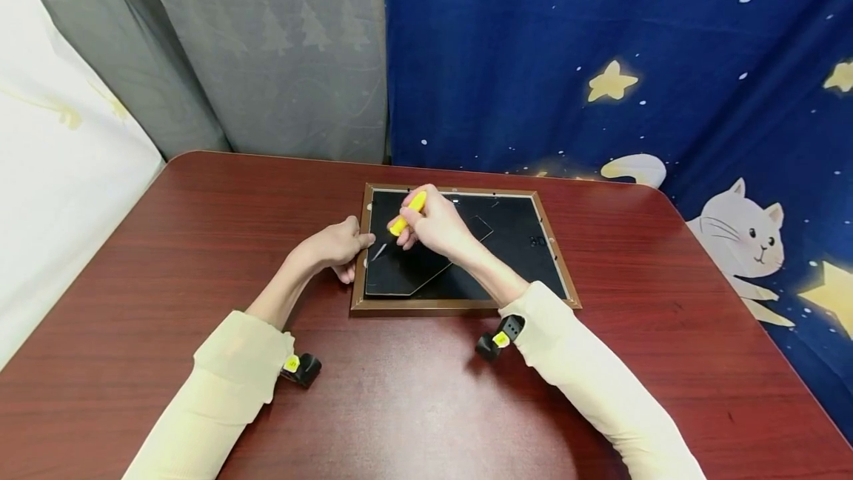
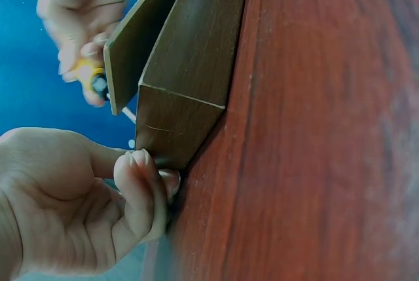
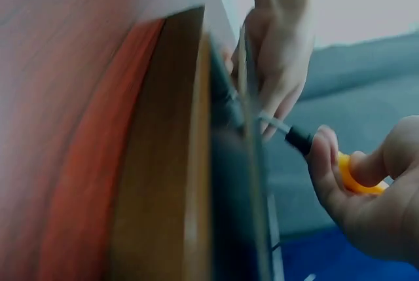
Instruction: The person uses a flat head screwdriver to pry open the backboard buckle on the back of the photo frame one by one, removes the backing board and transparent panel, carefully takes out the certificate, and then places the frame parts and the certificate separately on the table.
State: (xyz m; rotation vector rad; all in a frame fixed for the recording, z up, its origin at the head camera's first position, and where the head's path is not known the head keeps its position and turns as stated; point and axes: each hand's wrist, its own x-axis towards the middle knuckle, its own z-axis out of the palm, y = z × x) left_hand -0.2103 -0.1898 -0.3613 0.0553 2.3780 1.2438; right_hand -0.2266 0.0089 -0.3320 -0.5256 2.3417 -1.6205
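Note:
A brown wooden picture frame (image 1: 426, 307) lies with its black back up on the table. A black angled flap (image 1: 396, 284) on that back has a pale edge; in the left wrist view the flap (image 2: 124, 58) stands raised above the frame. My left hand (image 1: 336, 243) grips the frame's left side, thumb on top and other fingers curled against the outer side. My right hand (image 1: 436, 224) holds a screwdriver (image 1: 400, 227) by its yellow handle. Its metal shaft slants down left to the back near that left side. Whether the tip touches anything I cannot tell.
The reddish-brown wooden table (image 1: 200, 243) extends around the frame. Behind it hang a grey curtain (image 1: 280, 58) and a blue curtain (image 1: 506, 58) with stars and a cat. A white cloth (image 1: 53, 169) hangs at the left. Small black cameras (image 1: 305, 369) are worn at both wrists.

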